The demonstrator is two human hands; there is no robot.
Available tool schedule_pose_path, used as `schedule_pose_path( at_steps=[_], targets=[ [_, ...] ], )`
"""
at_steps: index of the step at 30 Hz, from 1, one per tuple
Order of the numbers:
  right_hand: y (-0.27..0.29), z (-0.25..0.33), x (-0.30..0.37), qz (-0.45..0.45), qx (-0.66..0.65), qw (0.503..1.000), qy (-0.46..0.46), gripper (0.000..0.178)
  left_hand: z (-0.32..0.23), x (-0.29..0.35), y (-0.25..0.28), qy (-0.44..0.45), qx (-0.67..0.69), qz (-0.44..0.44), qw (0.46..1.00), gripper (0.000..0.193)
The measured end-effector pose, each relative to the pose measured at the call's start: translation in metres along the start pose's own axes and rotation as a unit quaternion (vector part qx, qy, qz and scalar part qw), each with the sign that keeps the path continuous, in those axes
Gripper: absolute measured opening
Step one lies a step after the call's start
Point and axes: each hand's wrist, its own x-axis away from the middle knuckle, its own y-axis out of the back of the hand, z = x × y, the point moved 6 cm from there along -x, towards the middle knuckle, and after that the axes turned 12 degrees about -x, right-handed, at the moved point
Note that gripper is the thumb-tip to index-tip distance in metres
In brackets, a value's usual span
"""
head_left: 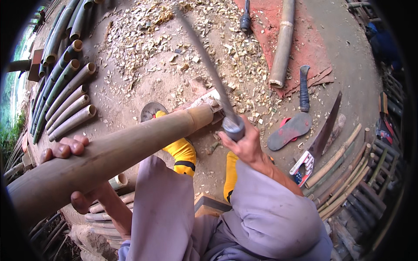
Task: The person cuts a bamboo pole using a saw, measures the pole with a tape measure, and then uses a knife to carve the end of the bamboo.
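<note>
A thick bamboo pole slants across me from the lower left to the middle, its cut end by a pale chopped piece of wood. My left hand is wrapped round the pole's near part, fingers over the top and thumb below. In my right hand is a machete, gripped by its round dark handle. Its long blade points up and away, slightly blurred, passing just beyond the pole's far end. Whether the blade touches the bamboo I cannot tell.
Wood chips cover the ground ahead. Cut bamboo poles lie at left. A red mat bears another bamboo pole. At right lie a wrapped-handle tool, a slipper, a handsaw and bamboo strips.
</note>
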Motion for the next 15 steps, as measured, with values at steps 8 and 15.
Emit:
schedule_pose_path(
  at_steps=[8, 15],
  targets=[
    [-0.004, -0.078, -0.02, 0.068, 0.056, 0.981, -0.174, 0.027, -0.003, -0.012, -0.003, -0.02, 0.022, 0.04, 0.999, 0.083],
    [0.002, -0.025, -0.002, -0.013, -0.02, 1.0, 0.011, 0.026, -0.002, -0.013, -0.01, 0.014, 0.025, 0.123, 0.992, 0.09]
  ],
)
